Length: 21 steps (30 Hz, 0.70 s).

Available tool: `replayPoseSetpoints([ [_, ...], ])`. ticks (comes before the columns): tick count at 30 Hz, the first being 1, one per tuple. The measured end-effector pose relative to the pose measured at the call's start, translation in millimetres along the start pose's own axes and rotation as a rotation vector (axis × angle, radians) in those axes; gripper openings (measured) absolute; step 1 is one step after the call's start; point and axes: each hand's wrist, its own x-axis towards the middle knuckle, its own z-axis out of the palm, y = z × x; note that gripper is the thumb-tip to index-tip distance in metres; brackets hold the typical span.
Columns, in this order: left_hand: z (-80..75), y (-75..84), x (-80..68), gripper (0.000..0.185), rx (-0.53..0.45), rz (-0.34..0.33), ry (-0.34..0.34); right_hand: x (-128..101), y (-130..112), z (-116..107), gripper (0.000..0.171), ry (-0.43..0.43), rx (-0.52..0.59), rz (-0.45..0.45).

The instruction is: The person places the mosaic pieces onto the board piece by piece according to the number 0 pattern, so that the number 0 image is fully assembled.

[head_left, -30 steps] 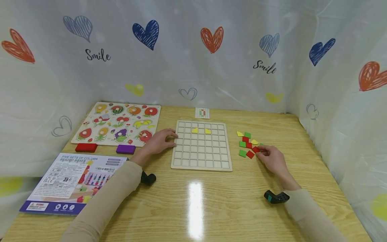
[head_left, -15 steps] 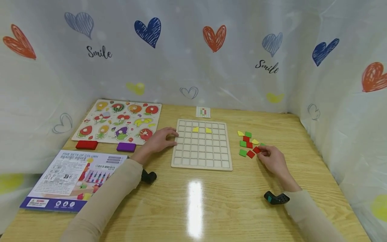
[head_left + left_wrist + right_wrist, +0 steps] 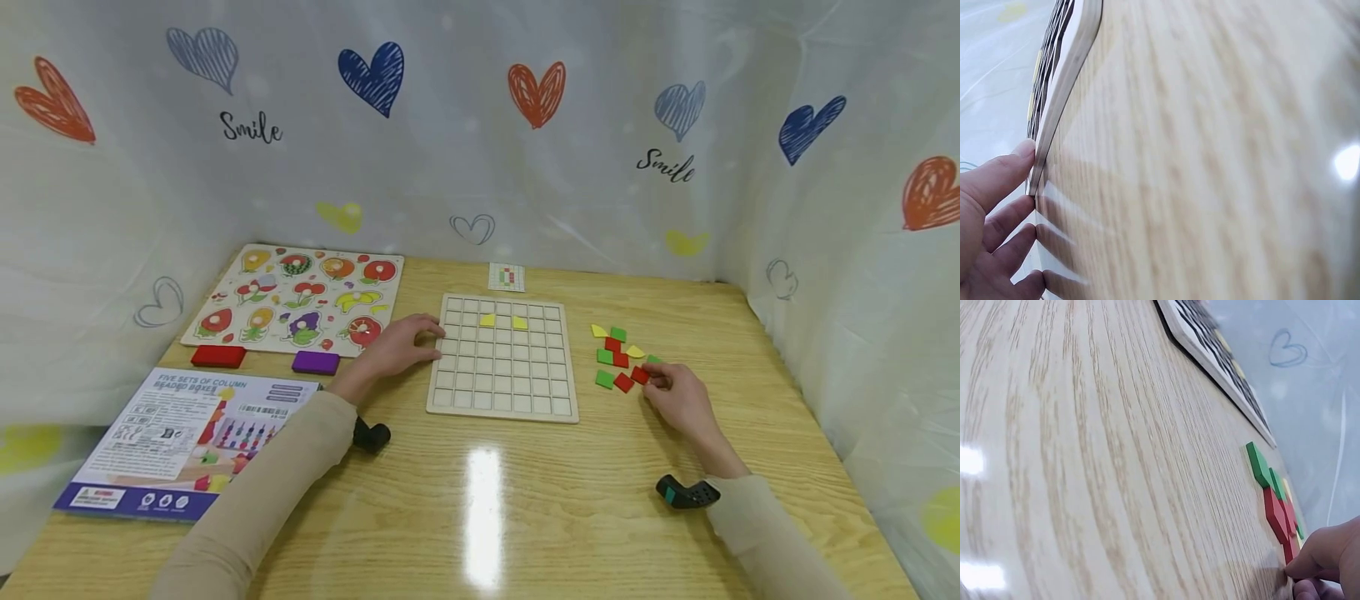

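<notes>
A wooden grid board (image 3: 502, 392) lies mid-table with two yellow pieces (image 3: 487, 320) in its second row. My left hand (image 3: 420, 337) rests against the board's left edge with relaxed fingers. In the left wrist view the thumb (image 3: 1013, 164) touches the board's rim (image 3: 1063, 81). Right of the board lies a cluster of red, green and yellow tiles (image 3: 617, 357). My right hand (image 3: 660, 379) has its curled fingertips pinching a red tile (image 3: 640, 375) at the cluster's near right. The right wrist view shows the same red tile (image 3: 1287, 549) at the fingertips (image 3: 1310, 561).
A fruit peg puzzle (image 3: 296, 296) sits at the back left, with a red block (image 3: 217, 356) and a purple block (image 3: 315, 362) in front of it. A printed box (image 3: 187, 437) lies near left. A small pattern card (image 3: 506, 277) is behind the board. Heart-print curtains enclose the table.
Both hands stay where they were, the right one at the red tile. Only the head view has drifted slightly.
</notes>
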Motion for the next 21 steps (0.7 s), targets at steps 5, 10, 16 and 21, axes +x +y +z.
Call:
replayPoseSetpoints([
  [5,-0.6,0.3,0.1,0.034,0.000,0.003,0.000,-0.4,-3.2,-1.3,0.041,-0.008,0.018,0.005],
  [10,-0.8,0.6,-0.7,0.034,0.007,0.002,-0.001,-1.4,-5.1,-3.6,0.042,-0.029,0.029,0.010],
  [16,-1.0,1.0,-0.2,0.034,0.000,0.007,-0.003,-2.4,-1.4,-2.9,0.038,-0.021,0.026,-0.028],
  [21,0.0,0.3,0.3,0.034,0.000,0.003,-0.008,-3.4,4.1,1.3,0.032,0.015,0.019,-0.054],
])
